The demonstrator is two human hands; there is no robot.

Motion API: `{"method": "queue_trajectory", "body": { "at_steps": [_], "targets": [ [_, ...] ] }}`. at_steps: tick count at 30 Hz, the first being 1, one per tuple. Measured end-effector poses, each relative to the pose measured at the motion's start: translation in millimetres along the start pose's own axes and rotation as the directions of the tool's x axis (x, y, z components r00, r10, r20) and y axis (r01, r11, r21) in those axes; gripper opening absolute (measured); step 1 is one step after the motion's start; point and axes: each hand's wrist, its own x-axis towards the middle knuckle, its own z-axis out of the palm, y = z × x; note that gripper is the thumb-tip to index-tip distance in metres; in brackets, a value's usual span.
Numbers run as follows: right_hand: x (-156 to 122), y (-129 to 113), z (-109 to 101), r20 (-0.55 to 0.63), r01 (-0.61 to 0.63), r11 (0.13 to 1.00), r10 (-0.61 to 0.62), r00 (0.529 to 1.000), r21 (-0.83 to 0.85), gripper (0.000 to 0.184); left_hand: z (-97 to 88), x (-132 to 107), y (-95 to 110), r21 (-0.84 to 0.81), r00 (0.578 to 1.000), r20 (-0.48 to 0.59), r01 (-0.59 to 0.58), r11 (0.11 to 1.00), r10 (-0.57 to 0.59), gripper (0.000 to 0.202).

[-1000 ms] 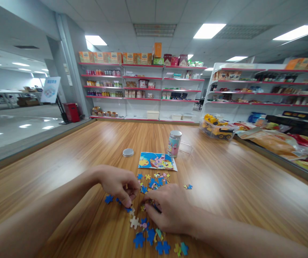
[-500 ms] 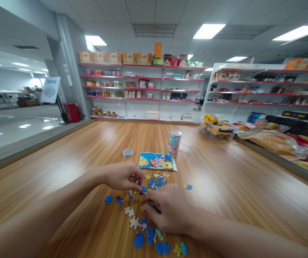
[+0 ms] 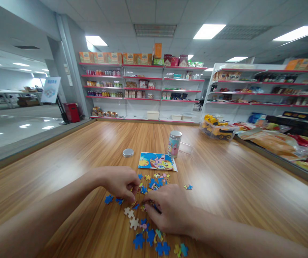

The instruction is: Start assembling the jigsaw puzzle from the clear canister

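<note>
My left hand (image 3: 121, 183) is closed, its thumb and fingertips down on a small jigsaw puzzle piece (image 3: 135, 203) at the table. Beside it, my right hand (image 3: 168, 208) rests with curled fingers around a puzzle piece that they mostly hide. Beyond both hands lies a loose heap of mixed puzzle pieces (image 3: 155, 182). Two pale pieces (image 3: 134, 223), plain side up, sit between my forearms. Closer to me are several blue pieces (image 3: 139, 240) and a yellow and teal pair (image 3: 181, 249). A blue piece (image 3: 109, 199) lies left of my left hand.
A cartoon picture card (image 3: 158, 162) lies flat past the pieces. Behind its right end stands a cartoon tin (image 3: 174, 144), and a silver lid (image 3: 128, 153) lies to the left. A clear box of yellow toy trucks (image 3: 217, 129) is at the far right of the wooden table (image 3: 89, 143).
My left hand has moved slightly towards me and to the left, uncovering pieces in the heap. My right hand has stayed in place.
</note>
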Motion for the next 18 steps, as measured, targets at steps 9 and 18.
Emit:
{"method": "queue_trajectory", "body": {
  "at_steps": [9,18],
  "targets": [
    [-1.4,-2.4,3.8,-0.024,0.252,0.961,-0.251,0.968,0.117,0.018,-2.9,-4.4,15.2,0.004,0.984,0.170,0.061,0.998,-0.061,0.023],
    [-3.3,-7.5,9.5,0.006,0.247,0.965,-0.248,0.969,0.092,0.018,0.9,-2.9,16.4,0.067,0.981,0.185,0.040,0.997,-0.052,0.018]
  ]
}}
